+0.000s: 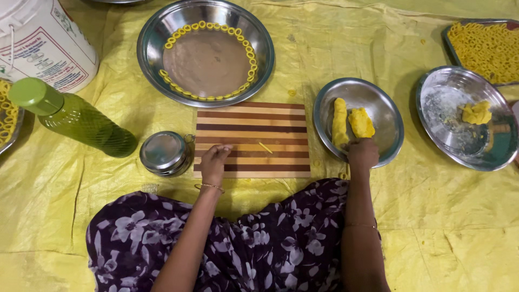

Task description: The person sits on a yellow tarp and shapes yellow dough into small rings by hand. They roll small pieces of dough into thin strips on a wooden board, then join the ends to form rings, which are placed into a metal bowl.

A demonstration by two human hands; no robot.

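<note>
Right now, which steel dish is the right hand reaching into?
The right hand reaches the middle plate holding two dough rolls, not the ring-lined bowl.

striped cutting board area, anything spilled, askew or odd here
Nothing is spilled or damaged. A thin yellow dough strip lies alone on the striped cutting board, near the left hand. The green bottle lies on its side, cap on.

white bucket cropped, ring tray – edge-cut
</note>
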